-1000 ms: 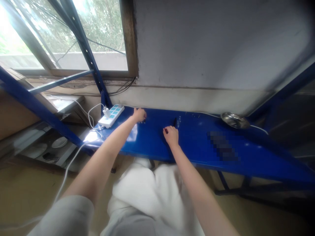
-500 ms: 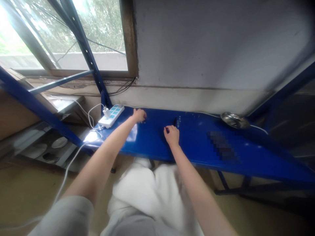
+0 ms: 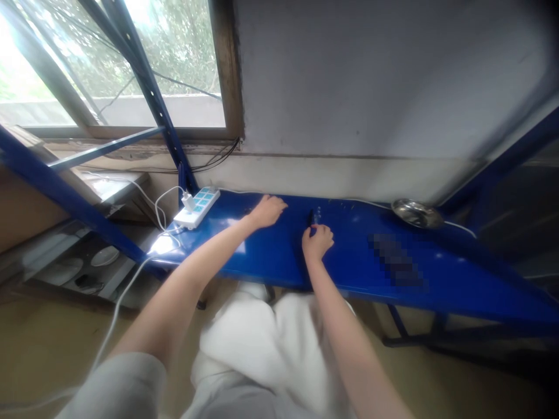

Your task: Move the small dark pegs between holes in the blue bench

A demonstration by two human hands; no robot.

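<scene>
My left hand (image 3: 269,210) is held over the blue table (image 3: 275,250), fingers stretched out to the right, with nothing visible in it. A few tiny dark bits (image 3: 248,210) lie on the surface to its left. My right hand (image 3: 318,241) is curled closed at the middle of the table; what its fingers hold is mostly hidden. Just beyond its fingertips is a small dark object (image 3: 311,217), too blurred to name. Beside that lie several small clear pieces (image 3: 318,213).
A white power strip (image 3: 197,208) with a plug and cables sits at the table's left end. A shiny metal dish (image 3: 417,213) stands at the back right. A pixelated dark patch (image 3: 395,259) covers something in front of it. Blue rack posts (image 3: 148,87) rise at the left.
My left hand has moved right, away from the small bits, and its fingers have straightened. My right hand has shifted right and slightly forward, toward the dark object.
</scene>
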